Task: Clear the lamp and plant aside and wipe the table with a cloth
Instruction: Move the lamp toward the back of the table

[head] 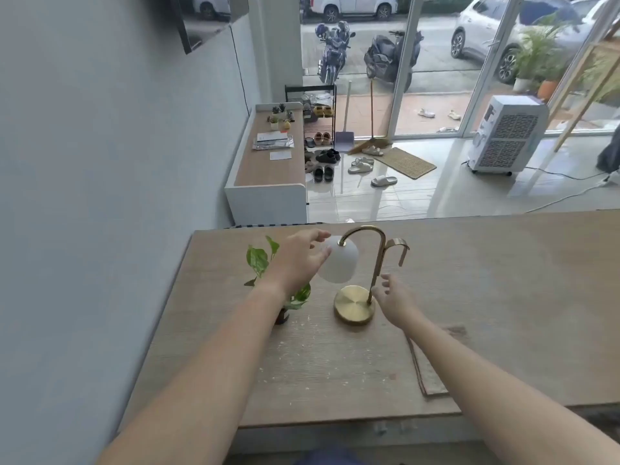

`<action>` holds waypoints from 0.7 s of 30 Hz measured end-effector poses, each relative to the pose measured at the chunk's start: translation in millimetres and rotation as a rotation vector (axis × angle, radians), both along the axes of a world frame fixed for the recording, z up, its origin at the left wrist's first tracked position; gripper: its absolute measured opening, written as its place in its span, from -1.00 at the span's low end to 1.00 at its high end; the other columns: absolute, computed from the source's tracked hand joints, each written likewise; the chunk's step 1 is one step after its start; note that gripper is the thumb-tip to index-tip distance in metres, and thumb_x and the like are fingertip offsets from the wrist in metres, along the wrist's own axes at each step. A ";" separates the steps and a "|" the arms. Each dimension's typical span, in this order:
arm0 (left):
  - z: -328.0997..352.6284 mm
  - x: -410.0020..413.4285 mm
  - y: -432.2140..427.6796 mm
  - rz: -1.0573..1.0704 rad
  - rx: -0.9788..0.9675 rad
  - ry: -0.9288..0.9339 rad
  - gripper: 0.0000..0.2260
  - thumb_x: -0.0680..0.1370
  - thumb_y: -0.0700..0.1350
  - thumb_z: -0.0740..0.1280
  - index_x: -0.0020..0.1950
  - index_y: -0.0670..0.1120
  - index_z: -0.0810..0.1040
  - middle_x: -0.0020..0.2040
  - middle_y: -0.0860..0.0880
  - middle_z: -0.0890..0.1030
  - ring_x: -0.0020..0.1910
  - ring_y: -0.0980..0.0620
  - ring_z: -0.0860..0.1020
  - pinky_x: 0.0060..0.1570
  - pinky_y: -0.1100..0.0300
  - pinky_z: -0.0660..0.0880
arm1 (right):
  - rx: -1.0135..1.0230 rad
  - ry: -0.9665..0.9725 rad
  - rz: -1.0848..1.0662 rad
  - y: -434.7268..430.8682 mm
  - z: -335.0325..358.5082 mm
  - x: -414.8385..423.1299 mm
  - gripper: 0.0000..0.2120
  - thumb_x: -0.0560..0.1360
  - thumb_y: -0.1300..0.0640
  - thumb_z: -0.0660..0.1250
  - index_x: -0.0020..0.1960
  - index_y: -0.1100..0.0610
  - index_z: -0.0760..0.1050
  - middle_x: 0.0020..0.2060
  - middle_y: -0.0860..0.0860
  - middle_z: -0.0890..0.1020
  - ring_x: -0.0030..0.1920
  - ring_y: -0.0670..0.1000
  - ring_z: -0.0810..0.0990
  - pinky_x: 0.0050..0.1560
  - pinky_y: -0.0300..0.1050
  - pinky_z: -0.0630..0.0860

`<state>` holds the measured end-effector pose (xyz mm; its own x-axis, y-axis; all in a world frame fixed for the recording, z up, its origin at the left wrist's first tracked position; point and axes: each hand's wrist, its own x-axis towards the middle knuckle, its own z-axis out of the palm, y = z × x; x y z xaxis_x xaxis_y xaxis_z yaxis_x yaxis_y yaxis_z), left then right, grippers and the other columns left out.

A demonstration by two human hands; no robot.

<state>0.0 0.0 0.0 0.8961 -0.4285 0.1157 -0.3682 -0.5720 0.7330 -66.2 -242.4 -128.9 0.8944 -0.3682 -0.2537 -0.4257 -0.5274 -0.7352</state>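
Looks like the clearing step is just getting going, and the lamp point(355, 276) is going first. Both hands are reaching in for it. The left hand point(298, 263) is spread wide with its fingers right at the white shade point(339, 263), touching or nearly so, not closed around anything. The right hand point(392, 300) is hanging loose and unclenched just beside the brass stem, near the round base point(354, 305), not gripping yet either.

The lamp is standing upright toward the far-left part of the worktop point(503, 297). The little plant point(268, 263) is sitting just to its left, partly hiding behind the left forearm. The cloth point(432, 364) is lying flat on the worktop under the right forearm, untouched. Crumbs point(302, 370) are scattered in front of the lamp and plant, so wiping is clearly pending.

Next move, I'd guess: right hand closing on the stem, left hand steadying the shade, then lifting straight up so it isn't tipping. The shade looks breakable, and the plant is close enough to bump.
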 end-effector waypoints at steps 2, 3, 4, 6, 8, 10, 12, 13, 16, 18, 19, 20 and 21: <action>3.6 7.2 -11.1 0.003 -0.022 0.001 -0.64 0.67 0.14 0.38 0.44 0.08 0.60 0.29 0.15 0.65 0.25 0.10 0.59 0.31 -0.04 0.58 | 0.047 -0.027 -0.029 -4.2 -1.4 7.6 -0.52 0.71 -0.01 0.29 0.58 0.13 0.36 0.43 0.12 0.56 0.39 0.12 0.55 0.38 0.14 0.52; 4.4 9.9 -17.3 0.000 -0.014 -0.006 -0.65 0.67 0.16 0.39 0.42 0.09 0.61 0.27 0.17 0.66 0.26 0.10 0.59 0.31 -0.05 0.57 | 0.070 -0.037 -0.032 -5.9 -3.7 11.2 -0.54 0.72 0.00 0.29 0.55 0.14 0.38 0.41 0.12 0.57 0.36 0.10 0.57 0.34 0.10 0.53; 5.7 10.6 -23.0 -0.015 0.005 0.001 -0.66 0.66 0.17 0.40 0.40 0.09 0.62 0.26 0.18 0.67 0.27 0.11 0.59 0.32 -0.04 0.56 | 0.080 -0.032 -0.026 -7.3 -6.7 13.3 -0.57 0.72 0.01 0.29 0.53 0.15 0.41 0.38 0.11 0.59 0.34 0.09 0.59 0.30 0.07 0.55; 5.9 12.6 -34.2 -0.019 0.012 -0.029 -0.69 0.65 0.13 0.42 0.36 0.08 0.66 0.24 0.17 0.69 0.28 0.11 0.59 0.34 0.02 0.54 | 0.085 -0.021 -0.014 -9.3 -11.5 18.5 -0.63 0.72 0.01 0.29 0.46 0.16 0.48 0.30 0.08 0.64 0.27 0.06 0.62 0.18 -0.02 0.54; 6.0 13.6 -42.6 -0.007 0.006 -0.076 -0.72 0.64 0.07 0.45 0.32 0.04 0.69 0.20 0.14 0.72 0.24 0.13 0.62 0.33 0.07 0.54 | 0.060 -0.026 0.029 -11.7 -17.7 21.1 -0.73 0.72 0.02 0.30 0.33 0.13 0.58 0.18 0.02 0.69 0.17 0.00 0.64 0.05 -0.10 0.50; 5.6 15.9 -48.0 0.007 -0.002 -0.111 -0.76 0.63 0.01 0.48 0.29 0.01 0.72 0.15 0.13 0.74 0.17 0.17 0.65 0.30 0.09 0.57 | 0.019 -0.043 0.063 -12.5 -23.4 24.2 -0.82 0.71 0.05 0.31 0.17 0.10 0.64 0.04 -0.04 0.72 0.07 -0.02 0.65 -0.08 -0.17 0.46; 5.9 19.1 -50.6 0.015 -0.010 -0.131 -0.79 0.62 -0.02 0.50 0.25 0.02 0.74 0.09 0.14 0.76 0.11 0.21 0.66 0.25 0.09 0.60 | -0.011 -0.064 0.077 -12.3 -27.3 27.2 -0.84 0.70 0.08 0.32 0.06 0.11 0.63 -0.11 -0.07 0.69 -0.03 0.02 0.64 -0.17 -0.19 0.43; 5.7 21.1 -50.7 0.021 -0.010 -0.134 -0.80 0.61 -0.03 0.51 0.23 0.03 0.75 0.06 0.16 0.76 0.09 0.22 0.66 0.23 0.10 0.60 | -0.014 -0.065 0.081 -12.4 -29.5 27.9 -0.85 0.70 0.10 0.32 0.03 0.12 0.62 -0.16 -0.07 0.67 -0.08 0.02 0.63 -0.19 -0.20 0.42; 6.3 25.8 -49.8 0.014 -0.005 -0.129 -0.83 0.59 -0.03 0.53 0.17 0.04 0.77 0.01 0.18 0.76 0.05 0.24 0.67 0.19 0.11 0.60 | -0.011 -0.058 0.096 -13.1 -37.2 27.9 -0.86 0.70 0.14 0.31 0.00 0.13 0.58 -0.22 -0.03 0.65 -0.15 0.02 0.60 -0.22 -0.19 0.41; 5.9 30.5 -49.5 -0.001 -0.004 -0.126 -0.84 0.57 -0.04 0.55 0.15 0.04 0.78 -0.01 0.18 0.76 0.03 0.24 0.68 0.17 0.09 0.61 | -0.012 -0.038 0.109 -12.0 -38.5 28.4 -0.86 0.70 0.15 0.30 0.00 0.13 0.57 -0.23 -0.03 0.64 -0.17 -0.02 0.59 -0.23 -0.19 0.40; 5.8 32.8 -49.2 -0.009 -0.007 -0.120 -0.84 0.56 -0.04 0.56 0.14 0.04 0.79 -0.02 0.18 0.77 0.01 0.23 0.69 0.15 0.07 0.62 | -0.012 -0.029 0.108 -11.5 -39.4 29.0 -0.86 0.71 0.15 0.29 0.00 0.13 0.57 -0.22 -0.03 0.64 -0.17 -0.03 0.58 -0.23 -0.19 0.39; 5.6 35.6 -49.1 -0.023 -0.008 -0.113 -0.84 0.56 -0.05 0.56 0.14 0.04 0.79 -0.03 0.17 0.77 0.00 0.22 0.69 0.14 0.05 0.63 | -0.010 -0.024 0.103 -11.1 -39.9 29.6 -0.86 0.71 0.15 0.28 0.00 0.13 0.56 -0.21 -0.03 0.64 -0.17 -0.02 0.58 -0.22 -0.19 0.40; 5.2 37.9 -48.8 -0.034 -0.005 -0.110 -0.84 0.55 -0.05 0.56 0.13 0.04 0.79 -0.04 0.17 0.77 -0.01 0.21 0.69 0.12 0.03 0.64 | -0.011 -0.017 0.099 -10.7 -40.6 30.0 -0.85 0.72 0.15 0.27 0.00 0.12 0.55 -0.20 -0.03 0.64 -0.16 0.00 0.59 -0.22 -0.18 0.40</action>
<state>37.9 -48.8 5.2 0.8629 -0.4575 0.2148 -0.4657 -0.5544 0.6898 -36.3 -253.1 -169.5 0.9307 -0.2805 -0.2348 -0.3588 -0.5745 -0.7356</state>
